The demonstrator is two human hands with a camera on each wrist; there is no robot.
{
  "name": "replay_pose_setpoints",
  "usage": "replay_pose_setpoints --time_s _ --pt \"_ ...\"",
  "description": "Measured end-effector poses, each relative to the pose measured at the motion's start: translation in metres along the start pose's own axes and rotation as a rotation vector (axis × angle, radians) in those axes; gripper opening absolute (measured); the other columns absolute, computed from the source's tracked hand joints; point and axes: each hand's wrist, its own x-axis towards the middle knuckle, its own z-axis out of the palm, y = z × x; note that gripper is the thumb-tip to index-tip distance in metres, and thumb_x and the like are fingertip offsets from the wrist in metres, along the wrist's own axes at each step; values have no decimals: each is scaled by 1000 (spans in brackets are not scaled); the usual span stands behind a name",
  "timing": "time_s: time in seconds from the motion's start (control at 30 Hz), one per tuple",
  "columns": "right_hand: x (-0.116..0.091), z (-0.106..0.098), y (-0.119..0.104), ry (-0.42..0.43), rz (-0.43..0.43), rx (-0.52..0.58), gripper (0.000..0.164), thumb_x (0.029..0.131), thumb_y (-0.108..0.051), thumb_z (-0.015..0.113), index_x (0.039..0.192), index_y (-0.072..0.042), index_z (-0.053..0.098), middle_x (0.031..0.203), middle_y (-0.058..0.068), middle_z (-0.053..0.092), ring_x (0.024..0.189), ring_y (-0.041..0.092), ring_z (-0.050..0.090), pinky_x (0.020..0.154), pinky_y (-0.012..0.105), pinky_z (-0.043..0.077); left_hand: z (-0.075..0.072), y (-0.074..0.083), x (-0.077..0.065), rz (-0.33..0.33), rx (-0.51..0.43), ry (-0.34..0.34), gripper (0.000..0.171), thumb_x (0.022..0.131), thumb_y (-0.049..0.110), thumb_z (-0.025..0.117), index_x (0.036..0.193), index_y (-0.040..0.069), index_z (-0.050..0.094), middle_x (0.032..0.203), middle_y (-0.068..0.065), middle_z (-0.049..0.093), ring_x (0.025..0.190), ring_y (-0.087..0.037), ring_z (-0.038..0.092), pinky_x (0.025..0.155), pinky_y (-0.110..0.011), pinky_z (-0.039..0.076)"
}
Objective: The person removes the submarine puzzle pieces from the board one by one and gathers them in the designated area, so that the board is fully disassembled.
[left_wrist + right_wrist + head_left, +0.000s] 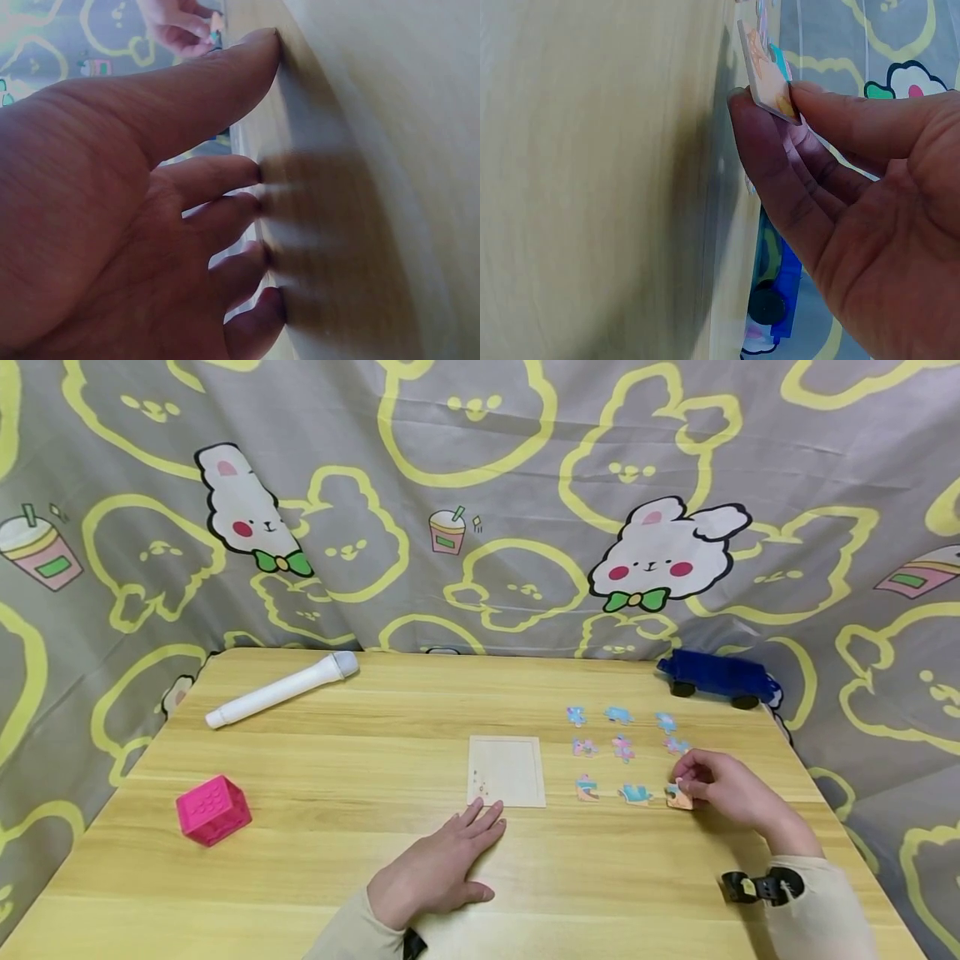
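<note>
Between thumb and index finger, my right hand (726,789) pinches a corner jigsaw piece (769,79), orange with a bit of teal, tilted up off the table in the right wrist view. My left hand (442,864) lies with fingers spread, its fingertips at the near edge of a pale wooden puzzle frame (510,802). Small marks show in that frame's lower left. Several other jigsaw pieces lie apart in rows between the frame and my right hand, among them a blue one (636,793) and a pink one (622,747).
A white microphone (277,691) lies at the back left of the wooden table (337,760). Nearer on the left sits a pink cube (213,811). A blue toy vehicle (718,675) stands at the back right. Patterned grey cloth (510,502) hangs behind the table.
</note>
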Motion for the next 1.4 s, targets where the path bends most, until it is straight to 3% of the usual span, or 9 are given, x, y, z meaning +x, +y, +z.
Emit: replay_pose_setpoints --time_s 0.4,0.63,0.9,1.13,1.4 --pt "-2 -1 3 22 40 -27 13 96 0 56 107 5 59 87 9 59 71 23 58 62 32 51 0 3 0 8 -3 0 78 86 33 76 150 7 40 161 -3 22 147 -26 16 114 -42 24" --pt "-5 0 3 70 53 -150 22 103 -17 52 110 3 62 84 3 63 74 19 59 68 37 47 0 2 0 4 29 10 79 85 35 76 150 8 42 160 -2 24 147 -26 18 112 -40 29" --pt "-8 -1 -1 95 51 -237 26 104 -12 48 112 6 64 94 8 65 82 23 57 71 41 46 2 -1 -1 14 48 28 78 85 37 76 150 8 42 160 -2 25 146 -26 19 112 -40 30" --pt "-9 2 -2 114 53 -277 29 104 -22 50 112 3 64 97 8 64 84 24 57 72 42 46 2 -2 -1 15 42 27 79 85 37 76 150 8 42 160 -2 25 146 -26 18 112 -39 30" --pt "-10 5 -4 130 44 -270 36 104 -25 51 117 6 61 102 13 64 90 28 59 73 45 47 -1 5 2 12 200 51 71 88 44 72 146 10 48 156 -5 35 142 -29 29 109 -41 34"
